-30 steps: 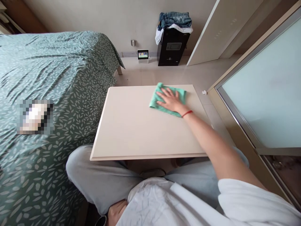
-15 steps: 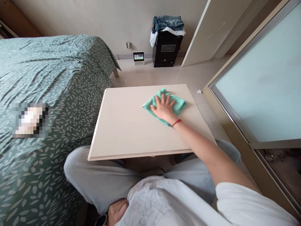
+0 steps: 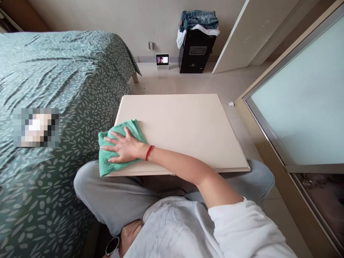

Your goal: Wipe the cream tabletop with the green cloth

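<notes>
Bed with green leaf-print cover (image 3: pixel 53 107), far left. Left hand (image 3: pixel 129 234) low at the lap, wristwatch (image 3: pixel 112 246) on its wrist, partly hidden, so its grip cannot be told. Mint-green cloth (image 3: pixel 133 130), soft and rumpled, lies beneath the right hand (image 3: pixel 125 147), its fingers (image 3: pixel 113 147) spread flat on top, pressing without gripping, at the near left corner of a smooth cream rectangular surface (image 3: pixel 182 132), one edge overhanging; red string bracelet (image 3: pixel 148 152) on the wrist.
</notes>
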Demonstrator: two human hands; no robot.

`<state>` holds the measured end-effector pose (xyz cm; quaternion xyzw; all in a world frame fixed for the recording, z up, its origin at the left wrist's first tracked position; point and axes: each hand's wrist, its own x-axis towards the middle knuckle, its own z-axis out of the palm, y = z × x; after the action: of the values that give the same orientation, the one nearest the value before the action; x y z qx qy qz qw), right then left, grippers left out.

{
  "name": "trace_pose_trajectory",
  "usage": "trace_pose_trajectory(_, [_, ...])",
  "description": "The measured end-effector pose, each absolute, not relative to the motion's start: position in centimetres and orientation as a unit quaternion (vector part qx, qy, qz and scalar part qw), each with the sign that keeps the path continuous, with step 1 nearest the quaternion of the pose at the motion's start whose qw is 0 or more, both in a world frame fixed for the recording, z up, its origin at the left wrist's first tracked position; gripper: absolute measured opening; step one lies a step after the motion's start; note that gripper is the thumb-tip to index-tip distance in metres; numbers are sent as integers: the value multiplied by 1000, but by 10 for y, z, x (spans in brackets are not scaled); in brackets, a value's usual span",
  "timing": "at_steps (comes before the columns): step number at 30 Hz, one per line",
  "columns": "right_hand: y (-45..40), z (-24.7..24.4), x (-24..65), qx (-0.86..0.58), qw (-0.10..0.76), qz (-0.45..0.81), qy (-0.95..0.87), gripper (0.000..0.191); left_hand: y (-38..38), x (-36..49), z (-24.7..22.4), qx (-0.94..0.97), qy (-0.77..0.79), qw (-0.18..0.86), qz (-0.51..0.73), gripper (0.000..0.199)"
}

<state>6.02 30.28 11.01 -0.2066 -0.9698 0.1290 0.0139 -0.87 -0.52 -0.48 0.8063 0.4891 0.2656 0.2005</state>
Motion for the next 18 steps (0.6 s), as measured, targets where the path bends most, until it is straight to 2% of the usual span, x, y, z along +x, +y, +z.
trace_pose_trajectory(7, [340, 122, 245, -471, -21, 154, -868, 83, -6, -10, -8, 826, 470, 201, 235, 26])
trace_pose_trajectory(12, [295, 102, 395, -661, -28, 85, -745, 81, -4, -7, -4, 837, 459, 175, 240, 28])
trace_pose_trajectory(15, [260, 85, 431, -785, 13, 42, -619, 91, -3, -6, -2, 841, 453, 179, 235, 29])
trace_pose_trajectory(18, [246, 81, 412, -827, 12, 29, -562, 94, -2, -6, 0, 844, 451, 183, 225, 29])
